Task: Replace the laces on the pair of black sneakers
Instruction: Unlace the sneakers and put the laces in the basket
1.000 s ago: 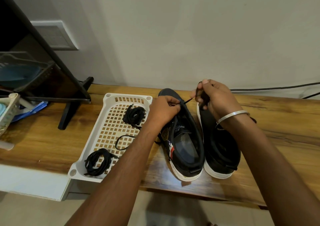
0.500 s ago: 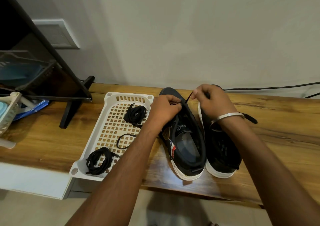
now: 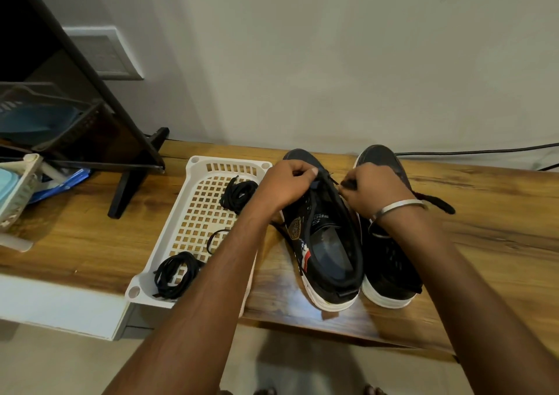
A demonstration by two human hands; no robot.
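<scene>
Two black sneakers with white soles stand side by side on the wooden shelf, toes toward the wall: the left sneaker (image 3: 325, 243) and the right sneaker (image 3: 390, 261). My left hand (image 3: 287, 187) grips the upper edge of the left sneaker near its front eyelets. My right hand (image 3: 370, 189) pinches a black lace (image 3: 331, 180) just above the same sneaker's eyelets. A loose black lace end (image 3: 438, 202) lies on the wood past my right wrist. A white lattice tray (image 3: 193, 213) to the left holds coiled black laces (image 3: 239, 193) and a second bundle (image 3: 175, 273).
The wooden shelf (image 3: 499, 228) runs along a pale wall; its front edge is near the sneakers' heels. A black stand foot (image 3: 136, 174) sits at the left, with a white basket (image 3: 15, 201) beyond. A black cable (image 3: 484, 151) runs along the wall at the right.
My right hand came down from above the right sneaker's toe to the left sneaker's eyelets, drawing the lace short. My left hand stayed on the left sneaker.
</scene>
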